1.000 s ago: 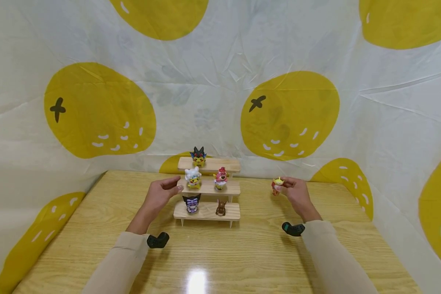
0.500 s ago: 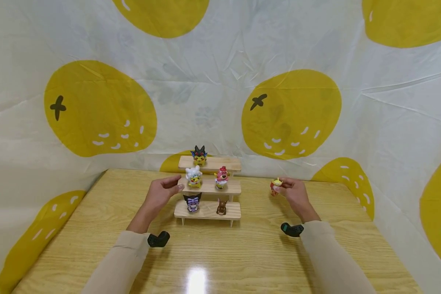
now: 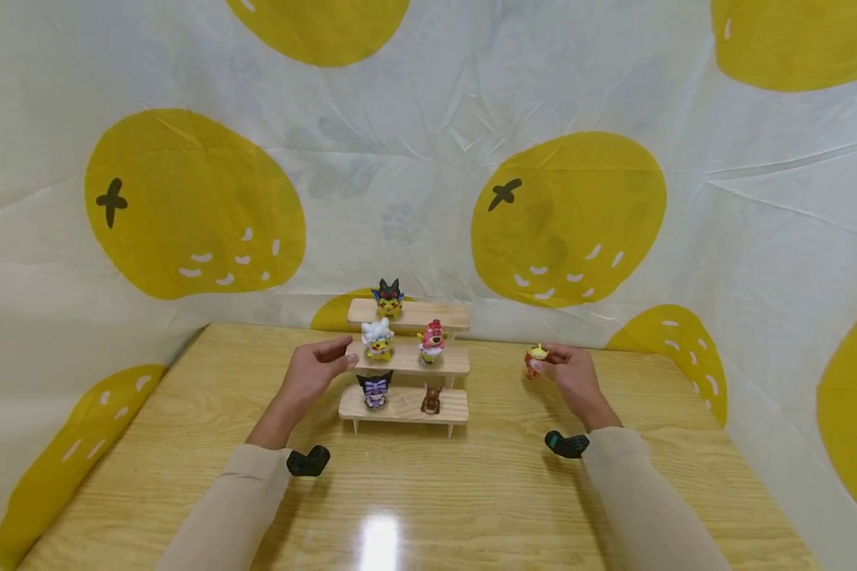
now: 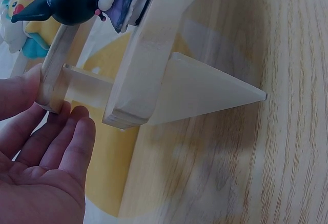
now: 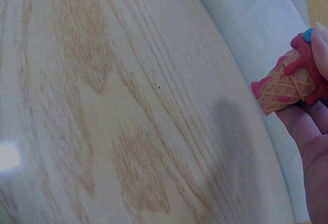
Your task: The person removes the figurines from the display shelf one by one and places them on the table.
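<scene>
My left hand [image 3: 310,376] pinches the left end of the middle tier of a three-tier wooden display stand [image 3: 405,404]. In the left wrist view the thumb lies over that plank [image 4: 54,78], with fingers curled beneath it. To the right of the stand, my right hand [image 3: 577,377] holds a small ice-cream-cone figurine [image 3: 534,364] above the table. Its waffle-patterned cone [image 5: 288,86] with red drips shows in the right wrist view; a yellow-green top shows in the head view. The fingers hide part of it.
On the stand are a black-eared yellow figurine [image 3: 389,300], a white-hooded yellow figurine [image 3: 378,341], a pink bear figurine [image 3: 432,342], a black-and-purple figurine [image 3: 375,391] and a brown figurine [image 3: 432,399]. A fruit-printed curtain [image 3: 400,190] hangs behind the wooden table [image 3: 486,492].
The view has tilted slightly, shifting everything a little. The right hand with the cone figurine has moved very slightly left. The left hand stays at the stand.
</scene>
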`<state>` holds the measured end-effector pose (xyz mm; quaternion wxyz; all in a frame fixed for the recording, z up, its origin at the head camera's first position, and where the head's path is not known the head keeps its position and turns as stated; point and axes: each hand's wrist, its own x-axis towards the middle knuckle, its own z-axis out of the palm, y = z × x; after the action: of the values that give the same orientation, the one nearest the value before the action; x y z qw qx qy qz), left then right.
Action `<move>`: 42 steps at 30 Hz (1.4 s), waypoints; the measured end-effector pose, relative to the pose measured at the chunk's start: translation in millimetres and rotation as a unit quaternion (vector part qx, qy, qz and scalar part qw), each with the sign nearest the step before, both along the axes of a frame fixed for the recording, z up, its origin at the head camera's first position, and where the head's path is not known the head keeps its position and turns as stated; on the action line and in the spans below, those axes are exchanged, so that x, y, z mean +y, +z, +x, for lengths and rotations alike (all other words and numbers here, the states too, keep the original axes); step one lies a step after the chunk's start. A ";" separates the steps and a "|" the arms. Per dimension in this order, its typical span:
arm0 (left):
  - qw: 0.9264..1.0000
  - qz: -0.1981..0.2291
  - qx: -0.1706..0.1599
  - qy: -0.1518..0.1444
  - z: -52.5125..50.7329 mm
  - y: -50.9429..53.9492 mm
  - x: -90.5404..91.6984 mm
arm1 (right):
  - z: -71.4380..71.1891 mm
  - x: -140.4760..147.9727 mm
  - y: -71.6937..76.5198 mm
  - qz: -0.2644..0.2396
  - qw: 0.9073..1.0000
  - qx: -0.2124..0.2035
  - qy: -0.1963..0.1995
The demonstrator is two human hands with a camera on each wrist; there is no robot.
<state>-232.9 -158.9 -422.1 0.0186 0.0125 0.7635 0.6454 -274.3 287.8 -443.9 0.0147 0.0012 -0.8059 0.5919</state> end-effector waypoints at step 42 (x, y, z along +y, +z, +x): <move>1.000 0.004 0.004 0.000 -1.5 -1.4 -1.1 | -2.4 -2.5 -13.0 -0.004 1.000 -0.008 0.006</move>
<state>-234.4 -160.0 -423.5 0.0156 0.0154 0.7611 0.6483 -276.7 285.3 -456.9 0.0043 0.0014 -0.8036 0.5951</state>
